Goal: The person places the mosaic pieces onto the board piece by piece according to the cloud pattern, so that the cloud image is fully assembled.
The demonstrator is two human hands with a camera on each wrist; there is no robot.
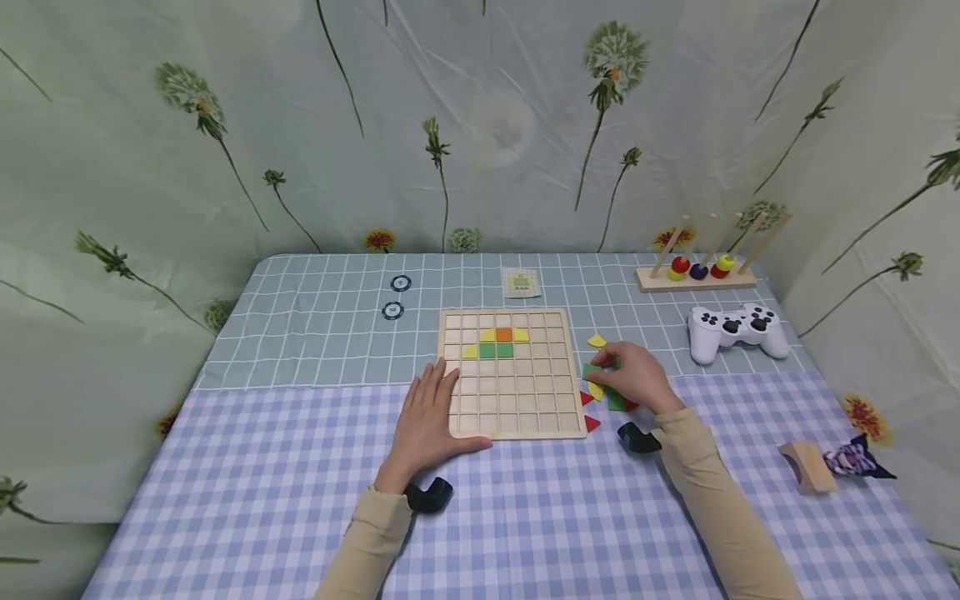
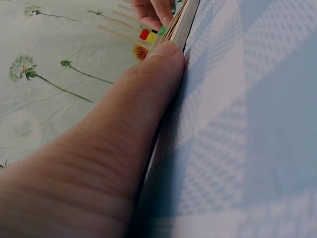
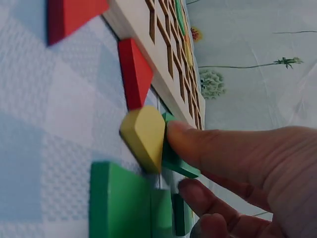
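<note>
Right hand (image 1: 633, 377) pinches green piece (image 3: 173, 153); left hand (image 1: 427, 417) flat.

A pale wooden grid board (image 1: 517, 417) lies flat near the middle of the tabletop, square to its front edge. Its upper rows hold a few fitted tiles: an orange square between yellow curved bits, with green squares below. Loose pieces lie just off the board's right edge: a green piece (image 3: 174, 157) tilted up off the cloth, a yellow quarter-round (image 3: 143, 136) touching it, red triangles (image 3: 134, 72) nearer the front, and another green block (image 3: 116, 201) beside them.
</note>
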